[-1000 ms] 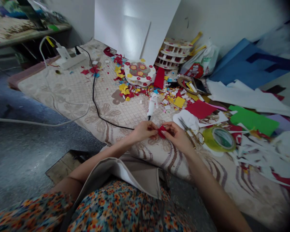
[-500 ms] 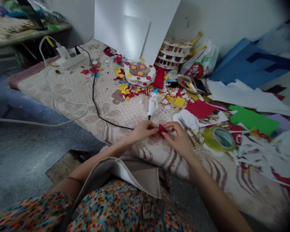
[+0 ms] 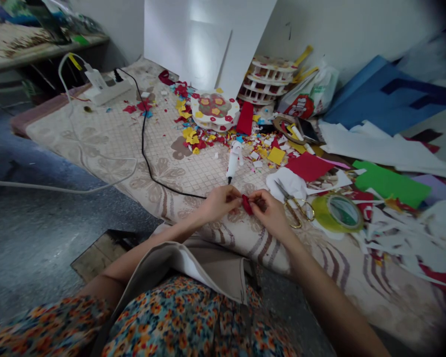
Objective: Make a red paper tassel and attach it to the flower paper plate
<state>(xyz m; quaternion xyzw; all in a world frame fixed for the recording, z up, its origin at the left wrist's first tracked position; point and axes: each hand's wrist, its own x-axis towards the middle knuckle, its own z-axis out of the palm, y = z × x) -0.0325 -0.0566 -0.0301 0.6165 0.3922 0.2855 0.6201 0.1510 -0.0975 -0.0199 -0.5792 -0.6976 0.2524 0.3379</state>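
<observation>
A small red piece [image 3: 247, 204], which looks like folded felt or paper, is pinched between my two hands above the table's front edge. My left hand [image 3: 223, 202] grips its left side with thumb and fingertips. On its right side, my right hand [image 3: 269, 210] pinches it between thumb and forefinger. Just beyond my hands lies a white glue gun [image 3: 235, 156], its black cord running off to the left. Scissors with gold handles [image 3: 296, 208] rest open to the right of my right hand.
A roll of yellow tape [image 3: 336, 213] lies right of the scissors, beside white scraps [image 3: 401, 238] and a green sheet [image 3: 392, 183]. Behind the glue gun stand a decorated white round piece [image 3: 213, 121] and a tiered stand [image 3: 265, 82]. A power strip [image 3: 109, 92] sits at the far left.
The red piece has been turned slightly between my fingers, and my right hand has shifted a little to the left, showing more of the scissors. The glue gun stays where it was.
</observation>
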